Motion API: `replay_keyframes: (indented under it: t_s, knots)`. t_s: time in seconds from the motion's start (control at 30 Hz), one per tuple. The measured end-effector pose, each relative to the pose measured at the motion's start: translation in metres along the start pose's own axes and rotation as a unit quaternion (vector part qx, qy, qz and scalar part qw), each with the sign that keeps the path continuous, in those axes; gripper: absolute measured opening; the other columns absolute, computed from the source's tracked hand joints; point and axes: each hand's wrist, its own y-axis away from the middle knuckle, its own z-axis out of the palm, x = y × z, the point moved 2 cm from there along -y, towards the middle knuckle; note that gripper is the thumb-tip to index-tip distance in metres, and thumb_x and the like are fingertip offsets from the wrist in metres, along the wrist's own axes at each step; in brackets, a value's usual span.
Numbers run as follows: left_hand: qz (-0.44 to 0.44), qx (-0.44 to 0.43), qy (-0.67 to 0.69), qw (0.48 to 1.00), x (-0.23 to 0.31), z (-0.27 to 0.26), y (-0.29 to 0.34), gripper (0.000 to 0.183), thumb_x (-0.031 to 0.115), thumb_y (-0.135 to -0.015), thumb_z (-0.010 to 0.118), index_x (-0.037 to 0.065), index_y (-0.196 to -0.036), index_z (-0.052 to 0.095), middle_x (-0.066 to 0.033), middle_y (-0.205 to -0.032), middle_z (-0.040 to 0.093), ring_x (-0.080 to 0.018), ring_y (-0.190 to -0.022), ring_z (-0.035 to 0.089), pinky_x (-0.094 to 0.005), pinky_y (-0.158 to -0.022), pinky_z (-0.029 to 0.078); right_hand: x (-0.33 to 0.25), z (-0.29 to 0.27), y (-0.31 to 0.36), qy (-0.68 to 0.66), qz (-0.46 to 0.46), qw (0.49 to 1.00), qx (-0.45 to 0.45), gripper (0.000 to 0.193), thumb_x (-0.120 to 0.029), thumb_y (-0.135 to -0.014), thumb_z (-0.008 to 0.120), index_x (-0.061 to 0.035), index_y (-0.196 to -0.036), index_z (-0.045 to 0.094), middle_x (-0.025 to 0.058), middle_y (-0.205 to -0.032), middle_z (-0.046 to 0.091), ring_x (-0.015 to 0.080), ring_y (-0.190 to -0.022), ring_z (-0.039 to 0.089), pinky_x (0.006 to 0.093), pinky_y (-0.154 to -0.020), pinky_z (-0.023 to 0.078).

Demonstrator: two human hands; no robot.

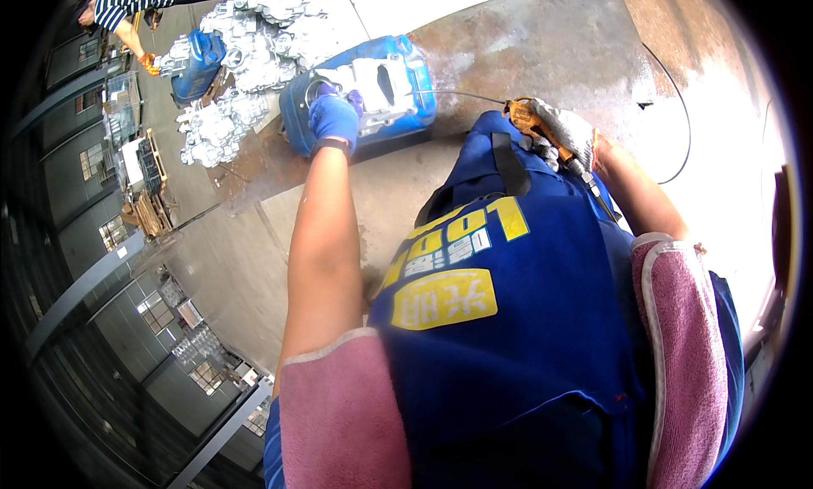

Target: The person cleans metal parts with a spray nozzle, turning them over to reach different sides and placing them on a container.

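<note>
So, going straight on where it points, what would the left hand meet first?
The left hand would likely meet the silvery metal casting it appears to touch; depth is unclear.

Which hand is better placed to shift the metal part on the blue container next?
Probably the left hand: gloved in blue, it is right at the metal part, while the right hand, farther off, is occupied gripping a yellow tool.

A silver cast-metal housing (373, 76) with a dark oval opening (386, 83) lies upper centre; a slender-tipped yellow-orange handheld tool (536, 122), upper right, points left.
</note>
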Motion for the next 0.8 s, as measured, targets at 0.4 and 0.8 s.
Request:
replay_keyframes:
  t_s: [0.4, 0.8]
  knots:
    - [0.007, 0.011, -0.004, 1.000, 0.000, 0.004, -0.002, 0.059, 0.048, -0.082, 0.066, -0.001, -0.113, 0.052, -0.0262, -0.102, 0.064, -0.0421, -0.096, 0.064, -0.0445, -0.083, 0.052, -0.017, -0.005, -0.010, -0.004, -0.071, 0.996, 0.057, 0.043, -0.044, -0.100, 0.042, -0.0096, -0.125, 0.051, 0.0083, -0.083, 0.061, 0.0126, -0.053, 0.056, 0.0251, -0.042, 0.047]
    - [0.005, 0.029, 0.028, 0.999, 0.002, -0.003, 0.004, 0.052, 0.039, -0.079, 0.071, 0.003, -0.112, 0.054, -0.0225, -0.102, 0.066, -0.0387, -0.095, 0.065, -0.0435, -0.084, 0.052, -0.028, 0.025, -0.011, 0.062, -0.087, 0.992, 0.068, 0.048, -0.050, -0.098, 0.043, -0.0038, -0.106, 0.054, 0.0048, -0.069, 0.055, 0.0132, -0.048, 0.053, 0.0272, -0.042, 0.047]
